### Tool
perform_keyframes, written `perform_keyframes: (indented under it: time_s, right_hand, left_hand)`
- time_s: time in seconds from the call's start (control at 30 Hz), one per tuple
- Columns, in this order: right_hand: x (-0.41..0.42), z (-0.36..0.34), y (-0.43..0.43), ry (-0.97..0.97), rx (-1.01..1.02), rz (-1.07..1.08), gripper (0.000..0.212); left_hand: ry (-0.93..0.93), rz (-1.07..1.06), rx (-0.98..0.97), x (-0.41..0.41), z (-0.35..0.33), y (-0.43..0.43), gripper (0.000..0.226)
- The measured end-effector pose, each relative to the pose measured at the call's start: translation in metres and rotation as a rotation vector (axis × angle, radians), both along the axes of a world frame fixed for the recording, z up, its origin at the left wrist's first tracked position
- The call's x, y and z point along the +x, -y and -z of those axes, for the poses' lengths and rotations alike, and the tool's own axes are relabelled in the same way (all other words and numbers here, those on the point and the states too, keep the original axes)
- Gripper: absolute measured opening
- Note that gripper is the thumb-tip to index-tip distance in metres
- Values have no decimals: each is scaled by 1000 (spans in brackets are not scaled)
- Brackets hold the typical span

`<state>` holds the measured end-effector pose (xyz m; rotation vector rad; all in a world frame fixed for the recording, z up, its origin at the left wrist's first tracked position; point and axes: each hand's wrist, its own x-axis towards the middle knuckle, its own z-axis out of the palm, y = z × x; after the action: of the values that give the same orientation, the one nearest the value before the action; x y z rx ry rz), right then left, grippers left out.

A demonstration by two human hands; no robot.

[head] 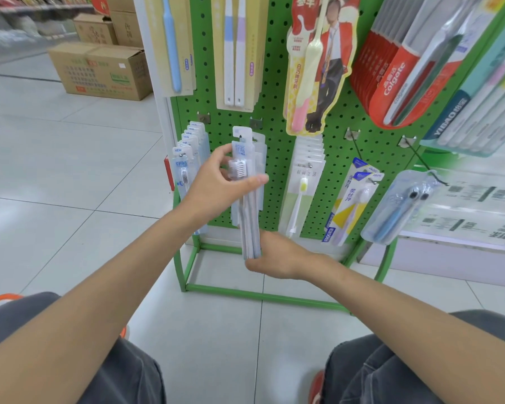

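A stack of clear toothbrush packs point(250, 199) stands upright in front of the green pegboard rack point(274, 112). My left hand point(216, 185) grips the stack near its top, thumb across the front and fingers curled behind the brush head. My right hand point(277, 256) holds the bottom end of the same stack from below, its fingers hidden behind the packs. The top tab of one pack point(242, 134) reaches up to a metal hook point(255, 123) on the board.
More toothbrush packs hang on hooks to the left point(188, 158) and right point(303, 182), with red Colgate packs point(391, 77) above. The rack's green base frame point(260, 295) stands on the tiled floor. Cardboard boxes point(99, 71) stand at the back left. My knees fill the bottom.
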<state>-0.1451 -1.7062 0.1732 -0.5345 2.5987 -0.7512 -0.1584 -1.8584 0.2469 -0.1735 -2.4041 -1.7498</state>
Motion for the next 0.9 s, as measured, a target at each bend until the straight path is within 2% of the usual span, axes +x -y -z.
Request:
perform_keyframes:
  time_s: [0.07,0.1,0.17,0.23,0.33,0.47,0.6,0.77,0.9]
  right_hand:
    - [0,2,0,-16,29,-18,24]
    - [-1,4,-1,-2,34,-11,39]
    - [-2,7,-2,28,21,22,64]
    - [-4,7,-5,34,1,38,81]
    - [-6,8,-7,76,-7,23,94]
    - [-9,10,-8,0,-43,44,61]
    - [-18,0,-15,-71,22,18,25]
    - [-30,-14,-25,-11,-91,56,22]
    - [-38,-36,-30,-65,-243,138,15]
  left_hand:
    - [-11,-10,-59,0,3,0,71]
    - [-6,-17,-49,-1,4,0,72]
    - [7,-28,-27,-2,4,0,63]
    - [2,-19,25,-3,3,-1,46]
    - [-2,-15,117,-5,5,1,35]
    - [48,0,237,-8,6,3,34]
    - [110,36,298,-8,10,3,30]
    - [192,96,358,-10,12,4,28]
    - [264,158,352,-10,15,2,27]
